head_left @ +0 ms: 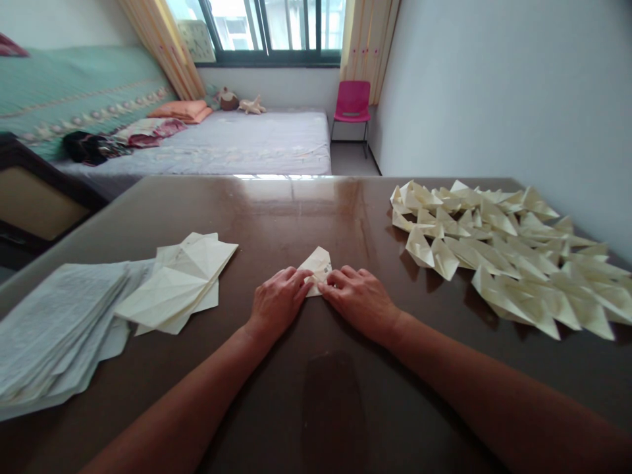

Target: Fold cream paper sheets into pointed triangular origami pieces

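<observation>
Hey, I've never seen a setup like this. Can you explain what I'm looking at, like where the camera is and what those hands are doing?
There's no machine here: one person works bare-handed, seen by a camera worn on their head, looking forward and down. The left hand and right hand meet over a brown table, their fingers on a small folded paper. Whether they pinch or press it is hard to tell. To the left lie creased cream sheets and, further left, a stack of printed pages. To the right sit many pointed paper shapes. Beyond the table are a bed and a pink chair.
</observation>
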The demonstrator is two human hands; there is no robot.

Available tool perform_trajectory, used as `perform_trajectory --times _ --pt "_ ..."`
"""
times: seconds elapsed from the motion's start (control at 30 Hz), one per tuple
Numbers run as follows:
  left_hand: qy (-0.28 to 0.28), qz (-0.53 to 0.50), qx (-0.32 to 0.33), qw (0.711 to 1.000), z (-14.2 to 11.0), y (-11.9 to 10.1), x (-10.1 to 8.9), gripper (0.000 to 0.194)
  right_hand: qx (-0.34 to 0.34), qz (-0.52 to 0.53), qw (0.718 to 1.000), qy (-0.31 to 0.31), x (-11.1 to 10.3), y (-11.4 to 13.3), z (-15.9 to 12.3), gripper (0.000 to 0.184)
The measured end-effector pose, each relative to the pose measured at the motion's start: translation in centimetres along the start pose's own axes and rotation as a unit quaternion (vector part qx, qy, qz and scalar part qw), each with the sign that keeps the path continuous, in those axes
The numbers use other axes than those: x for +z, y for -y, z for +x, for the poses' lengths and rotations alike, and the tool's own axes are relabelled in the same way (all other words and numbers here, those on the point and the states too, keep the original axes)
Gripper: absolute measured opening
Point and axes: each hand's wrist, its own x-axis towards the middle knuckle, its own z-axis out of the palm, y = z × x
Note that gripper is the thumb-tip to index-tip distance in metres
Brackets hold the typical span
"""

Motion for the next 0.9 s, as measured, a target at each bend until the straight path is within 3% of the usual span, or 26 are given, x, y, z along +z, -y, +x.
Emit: perform_trajectory --times 0.13,0.27,0.37,0.57,0.73,0.9 --pt "-0.022 0.028 0.103 0.994 -0.4 -0.4 -0.1 0.031 0.001 0.001 1.000 0.004 -0.1 -0.1 0.1 0.023" --pt "0.034 0.010 0.180 0.983 -1.2 -0.8 0.3 0.052 -0.019 -0.007 1.000 0.004 -0.1 -0.2 0.0 0.019" --pt "0.069 0.017 0.187 0.980 -1.7 -0.5 0.7 0.061 -0.049 -0.039 0.998 -0.002 -0.2 0.3 -0.3 0.025" --pt "0.087 0.030 0.193 0.977 -1.7 -0.3 0.6 0.058 -0.044 -0.086 0.995 -0.014 -0.4 2.3 -1.7 0.030" --pt "0.078 0.023 0.183 0.980 -1.4 -0.4 0.5 0.051 -0.028 -0.074 0.997 0.001 -0.7 2.7 -2.0 0.027" --pt "0.057 0.015 0.163 0.985 -0.9 1.5 0.4 0.038 -0.009 -0.032 0.999 0.006 -0.7 1.6 -0.6 0.019"
